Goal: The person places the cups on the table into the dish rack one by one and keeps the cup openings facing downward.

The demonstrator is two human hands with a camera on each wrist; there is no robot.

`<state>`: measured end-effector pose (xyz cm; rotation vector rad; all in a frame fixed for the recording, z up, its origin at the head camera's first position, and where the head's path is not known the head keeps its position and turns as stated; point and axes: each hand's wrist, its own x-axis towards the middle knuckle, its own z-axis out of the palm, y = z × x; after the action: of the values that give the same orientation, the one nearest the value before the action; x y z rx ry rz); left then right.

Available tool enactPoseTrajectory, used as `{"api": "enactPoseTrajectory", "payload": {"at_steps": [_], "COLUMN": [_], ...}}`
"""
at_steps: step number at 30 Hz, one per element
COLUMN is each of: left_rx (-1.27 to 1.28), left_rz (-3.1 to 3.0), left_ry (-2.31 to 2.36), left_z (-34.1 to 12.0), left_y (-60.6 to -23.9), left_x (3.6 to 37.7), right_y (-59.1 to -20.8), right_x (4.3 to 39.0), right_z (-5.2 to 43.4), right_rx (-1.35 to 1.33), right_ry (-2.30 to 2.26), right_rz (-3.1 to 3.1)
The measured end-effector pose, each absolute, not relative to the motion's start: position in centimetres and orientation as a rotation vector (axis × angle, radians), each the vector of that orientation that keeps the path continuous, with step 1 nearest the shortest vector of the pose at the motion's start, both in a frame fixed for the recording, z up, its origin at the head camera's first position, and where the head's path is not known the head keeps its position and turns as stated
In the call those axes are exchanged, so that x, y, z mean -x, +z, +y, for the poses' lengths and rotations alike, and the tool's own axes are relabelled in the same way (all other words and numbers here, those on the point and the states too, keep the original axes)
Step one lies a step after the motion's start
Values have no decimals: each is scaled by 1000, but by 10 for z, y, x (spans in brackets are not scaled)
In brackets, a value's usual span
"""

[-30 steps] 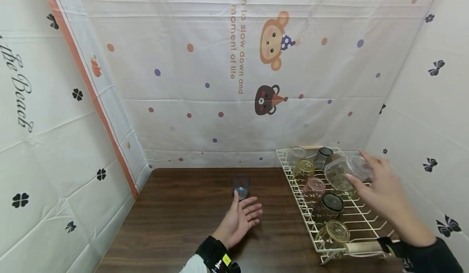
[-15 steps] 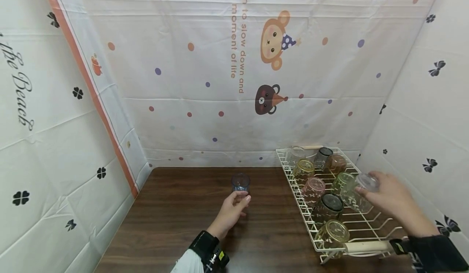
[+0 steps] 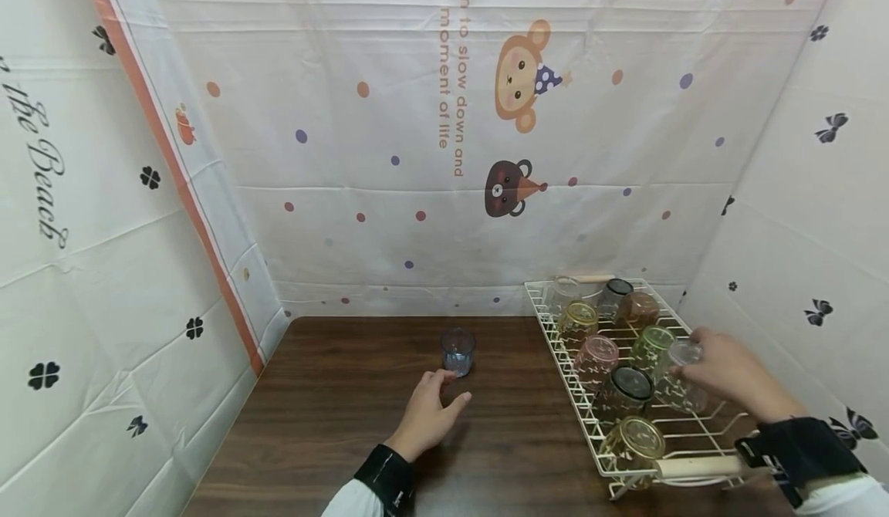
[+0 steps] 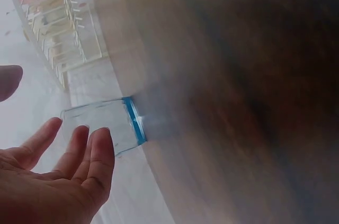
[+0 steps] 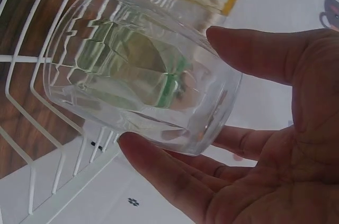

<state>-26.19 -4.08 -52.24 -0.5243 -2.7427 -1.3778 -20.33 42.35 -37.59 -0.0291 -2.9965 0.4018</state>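
My right hand point(image 3: 736, 370) grips a clear drinking glass point(image 3: 684, 386) upside down at the right side of the cream wire dish rack point(image 3: 698, 467). In the right wrist view, thumb and fingers lie on opposite sides of the glass near its base, with its rim close to the wires. My left hand point(image 3: 425, 417) is over the table just in front of a bluish glass point(image 3: 458, 356) standing upright there. Thumb and fingers are spread and hold nothing. In the left wrist view, the fingertips point(image 4: 103, 139) overlap this glass, whose base is blue.
Several upturned glasses stand on the rack: green point(image 3: 653, 346), brown point(image 3: 637, 310), pink point(image 3: 597, 356), dark grey point(image 3: 628, 393) and yellow point(image 3: 633, 440) among them. Printed cloth walls point(image 3: 347, 154) enclose the brown wooden table point(image 3: 333, 409) at the back and both sides.
My right hand has brought the clear glass down and nearer on the rack, beside the green glass. My left hand has turned over from palm up, and its thumb and fingers have parted.
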Motion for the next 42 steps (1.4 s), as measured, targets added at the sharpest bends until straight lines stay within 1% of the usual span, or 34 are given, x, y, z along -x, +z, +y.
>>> {"api": "enactPoseTrajectory", "payload": {"at_steps": [4, 11, 22, 29, 42], "left_rx": [529, 535, 500, 457, 467], "left_rz": [-2740, -2707, -2513, -2518, -2506], "left_ry": [-1388, -1417, -1484, -1498, -1479], "left_z": [-42, -42, -42, -42, -42], "left_y": [-519, -516, -514, -513, -508], "left_x": [258, 254, 252, 250, 251], "right_y": [-376, -382, -384, -383, -382], "right_x": [204, 204, 206, 208, 199], "right_z": [418, 412, 414, 418, 420], "right_rx": [13, 46, 41, -4, 26], "right_ry": [449, 701, 727, 502, 625], "right_rz": [-3027, -3091, -3121, -3138, -3148]}}
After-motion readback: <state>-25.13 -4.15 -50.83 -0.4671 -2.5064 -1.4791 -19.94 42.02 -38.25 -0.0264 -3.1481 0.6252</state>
